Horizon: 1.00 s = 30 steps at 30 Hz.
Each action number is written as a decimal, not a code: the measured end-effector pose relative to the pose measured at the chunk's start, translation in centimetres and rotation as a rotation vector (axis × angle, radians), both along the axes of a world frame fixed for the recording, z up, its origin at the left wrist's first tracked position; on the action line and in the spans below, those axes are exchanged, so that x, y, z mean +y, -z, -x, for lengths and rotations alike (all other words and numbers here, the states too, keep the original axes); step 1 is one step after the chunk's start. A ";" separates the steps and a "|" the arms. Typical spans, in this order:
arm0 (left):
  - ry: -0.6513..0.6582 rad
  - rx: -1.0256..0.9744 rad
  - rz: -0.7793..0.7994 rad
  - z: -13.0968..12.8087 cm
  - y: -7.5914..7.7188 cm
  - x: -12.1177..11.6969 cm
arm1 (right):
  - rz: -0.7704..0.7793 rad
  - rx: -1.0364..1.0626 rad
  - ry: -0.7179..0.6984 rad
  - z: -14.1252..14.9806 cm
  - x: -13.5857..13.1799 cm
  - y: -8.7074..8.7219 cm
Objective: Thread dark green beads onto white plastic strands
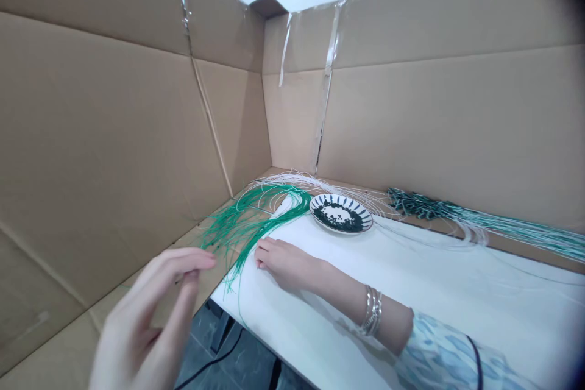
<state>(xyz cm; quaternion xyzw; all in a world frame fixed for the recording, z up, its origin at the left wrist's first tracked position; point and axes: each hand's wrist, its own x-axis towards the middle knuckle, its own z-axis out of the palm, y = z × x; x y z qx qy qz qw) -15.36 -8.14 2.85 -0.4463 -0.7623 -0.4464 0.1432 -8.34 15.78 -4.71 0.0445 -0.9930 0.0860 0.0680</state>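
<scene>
My right hand [286, 261] lies on the white table [411, 280], fingers curled down beside the ends of a bundle of green strands [247, 222]; whether it grips any is hidden. Silver bangles [372, 311] ring that wrist. My left hand [150, 323] hovers in the near left foreground, fingers stretched out and apart, holding nothing, just short of the green strands' loose ends. White strands [315, 183] arc behind the green ones. A patterned plate [320, 202] holding dark beads sits just beyond my right hand.
Cardboard walls [114, 134] enclose the table at left and back. A second bundle of green and white strands with dark beaded ends [425, 204] lies along the back right. A dark gap with a cable [214, 353] opens below the table's near-left edge.
</scene>
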 end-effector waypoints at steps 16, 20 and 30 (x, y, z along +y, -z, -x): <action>0.220 0.006 0.396 2.4 3.9 5.2 | 0.014 0.120 0.005 -1.7 0.2 0.7; 0.229 0.046 0.395 3.2 5.6 6.1 | 0.133 0.190 0.061 -3.1 -0.6 -0.1; 0.651 0.040 0.280 -1.0 8.3 11.0 | 0.328 0.399 0.233 -11.5 -3.2 -3.0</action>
